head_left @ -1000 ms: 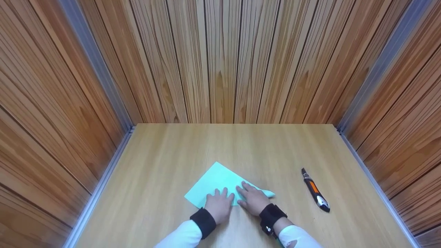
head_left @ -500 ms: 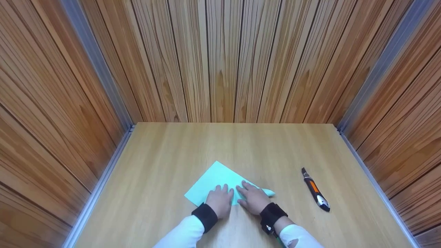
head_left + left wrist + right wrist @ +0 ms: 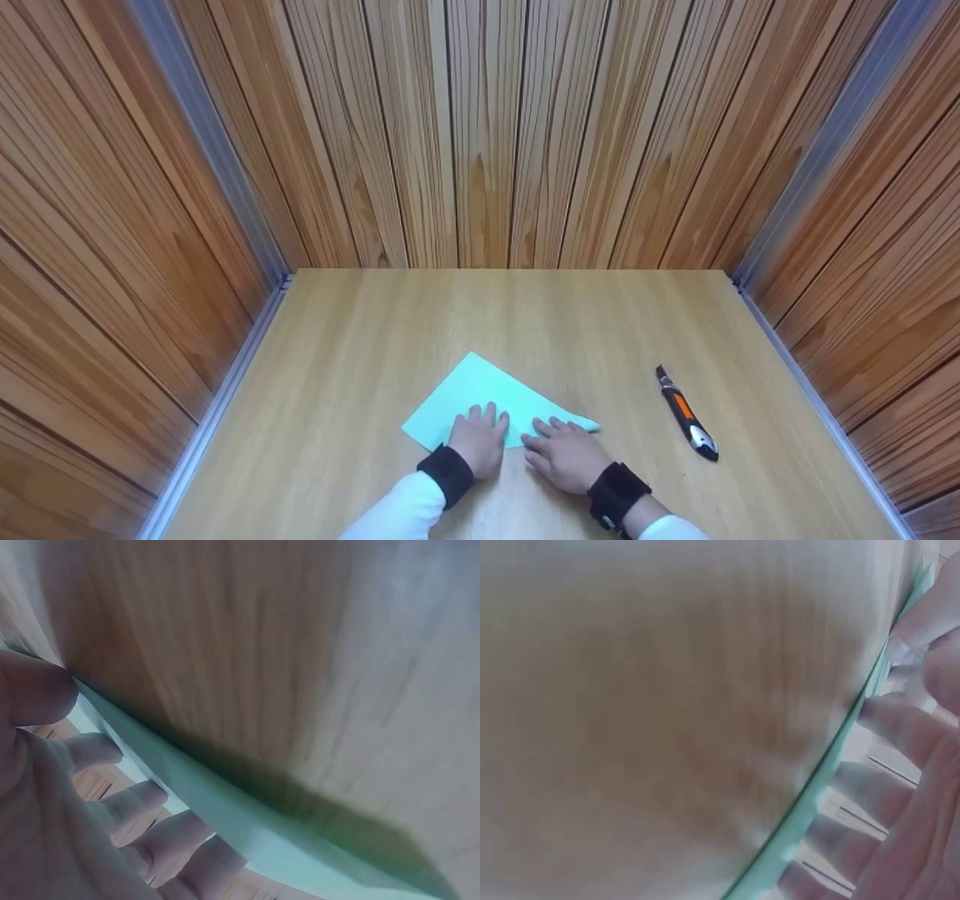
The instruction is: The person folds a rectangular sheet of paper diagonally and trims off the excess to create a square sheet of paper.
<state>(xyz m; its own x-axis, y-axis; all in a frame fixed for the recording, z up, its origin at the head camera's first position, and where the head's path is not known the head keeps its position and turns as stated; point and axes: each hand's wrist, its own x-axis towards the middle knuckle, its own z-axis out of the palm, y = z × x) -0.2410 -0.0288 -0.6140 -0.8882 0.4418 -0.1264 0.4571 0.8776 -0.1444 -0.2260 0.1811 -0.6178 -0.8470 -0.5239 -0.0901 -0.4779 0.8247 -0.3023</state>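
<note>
A light green sheet of paper (image 3: 469, 390), with a narrow point at its right end, lies on the wooden table. My left hand (image 3: 478, 442) rests on its near edge with fingers spread. In the left wrist view the fingers (image 3: 184, 844) touch the paper (image 3: 217, 795), whose near edge stands slightly off the table. My right hand (image 3: 568, 455) lies on the near right part, fingers extended towards the pointed end. In the right wrist view the fingertips (image 3: 847, 776) press along the paper's edge (image 3: 810, 802). Part of the sheet is hidden under both hands.
A utility knife (image 3: 686, 412) with a black and orange handle lies on the table to the right of the paper, apart from both hands. Wood-plank walls (image 3: 480, 135) enclose the table (image 3: 337, 337) at the back and sides, with metal rails along the side edges.
My right hand has slid towards me and a little to the right along the paper, uncovering more of its upper right edge. My left hand has shifted only slightly.
</note>
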